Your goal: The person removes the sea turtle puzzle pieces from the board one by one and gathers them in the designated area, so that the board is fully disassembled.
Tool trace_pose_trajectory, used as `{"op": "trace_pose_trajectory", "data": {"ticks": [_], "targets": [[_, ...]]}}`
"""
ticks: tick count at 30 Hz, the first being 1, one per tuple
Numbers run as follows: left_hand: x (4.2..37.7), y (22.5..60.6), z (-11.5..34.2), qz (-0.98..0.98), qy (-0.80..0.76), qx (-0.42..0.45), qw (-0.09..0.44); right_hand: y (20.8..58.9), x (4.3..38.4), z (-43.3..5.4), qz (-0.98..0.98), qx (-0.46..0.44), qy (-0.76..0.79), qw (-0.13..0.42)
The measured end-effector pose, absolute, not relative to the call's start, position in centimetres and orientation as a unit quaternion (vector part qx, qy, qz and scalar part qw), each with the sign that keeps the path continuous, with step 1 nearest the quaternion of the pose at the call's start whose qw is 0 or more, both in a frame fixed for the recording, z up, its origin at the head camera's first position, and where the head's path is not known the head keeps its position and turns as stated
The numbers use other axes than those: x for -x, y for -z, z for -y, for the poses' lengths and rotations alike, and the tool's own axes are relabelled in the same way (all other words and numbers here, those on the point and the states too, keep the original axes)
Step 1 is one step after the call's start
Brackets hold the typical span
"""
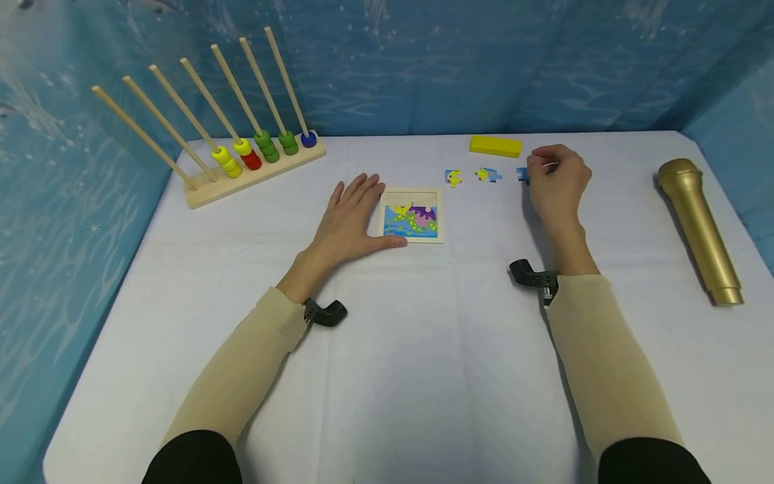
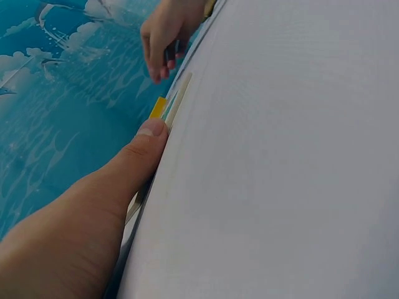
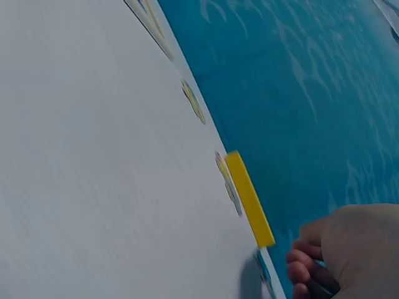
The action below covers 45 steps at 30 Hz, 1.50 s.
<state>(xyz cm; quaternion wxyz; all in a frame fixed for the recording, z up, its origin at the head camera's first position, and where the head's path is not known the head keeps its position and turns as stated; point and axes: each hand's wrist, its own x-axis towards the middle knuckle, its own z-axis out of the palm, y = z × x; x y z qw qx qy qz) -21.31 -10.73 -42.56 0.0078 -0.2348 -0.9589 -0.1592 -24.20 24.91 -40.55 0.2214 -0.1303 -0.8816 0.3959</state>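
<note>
A small wooden puzzle tray (image 1: 412, 240) lies on the white table, its lower part filled with a colourful sea picture and its upper strip bare wood. My left hand (image 1: 353, 218) rests at its left side, fingers extended and thumb along the bottom edge. Toward the back, my right hand (image 1: 559, 181) hovers with loosely bent fingers by a blue puzzle piece (image 1: 522, 175), which it partly covers; I see nothing held. Left of that lie a yellow-and-blue puzzle piece (image 1: 488, 175) and another puzzle piece (image 1: 453, 177). In the right wrist view, the hand (image 3: 349, 249) is beyond the table edge.
Behind the pieces is a yellow block (image 1: 496, 146). A wooden bead counter (image 1: 254, 176) with tall pegs stands at the back left. On the right lies a gold microphone-shaped object (image 1: 700, 232). A blue sea-patterned curtain (image 1: 423, 67) borders the table.
</note>
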Motion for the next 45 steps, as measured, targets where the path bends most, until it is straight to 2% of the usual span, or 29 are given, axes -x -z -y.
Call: {"op": "trace_pose_trajectory", "data": {"ticks": [4,9,13,24,35,45], "targets": [[21.3,42.5,10.7,0.957,0.164,0.238,0.009,40.8,24.0,-22.6,0.881,0.056,-0.406,0.235],[21.4,42.4,10.7,0.957,0.164,0.239,0.01,41.1,23.3,-18.6,0.884,-0.047,-0.427,0.185],[21.4,42.2,10.7,0.957,0.164,0.239,0.012,41.2,22.6,-15.9,0.88,-0.085,-0.447,0.138],[21.4,42.0,10.5,0.955,0.162,0.246,0.014,41.5,20.9,-12.0,0.878,-0.216,-0.41,0.117],[21.4,41.7,10.8,0.956,0.158,0.246,0.021,41.6,20.6,-11.0,0.891,-0.27,-0.331,0.153],[21.4,42.6,10.8,0.955,0.159,0.25,0.023,42.0,20.8,-10.9,0.9,-0.259,-0.322,0.136]]}}
